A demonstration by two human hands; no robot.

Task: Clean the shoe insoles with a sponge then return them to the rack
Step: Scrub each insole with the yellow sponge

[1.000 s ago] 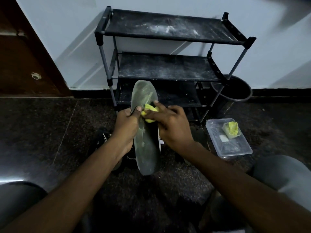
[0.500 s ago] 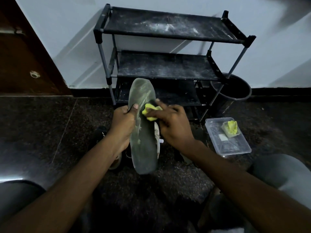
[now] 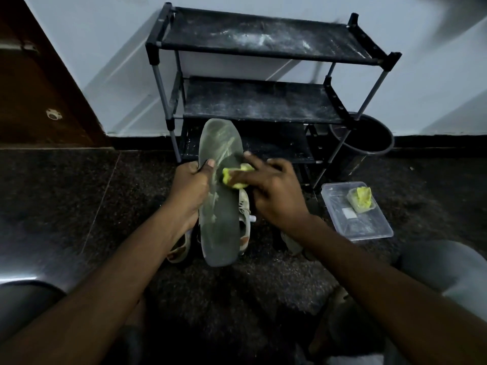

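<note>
A long grey-green insole (image 3: 218,219) stands upright in front of me, streaked with pale smears. My left hand (image 3: 189,188) grips its left edge, thumb across the front. My right hand (image 3: 274,196) pinches a yellow sponge (image 3: 234,177) and presses it against the insole's middle. Behind them stands a black three-shelf shoe rack (image 3: 263,101) with dusty shelves. Light-coloured shoes (image 3: 243,214) lie on the floor behind the insole, mostly hidden.
A clear plastic tub (image 3: 355,222) with a second yellow sponge (image 3: 362,198) sits on the dark floor to the right. A black bucket (image 3: 369,143) stands beside the rack. A brown door (image 3: 34,96) is at the left. My knees frame the bottom corners.
The sponge has slid slightly down the insole under my right hand. The insole and my left hand have stayed almost in place.
</note>
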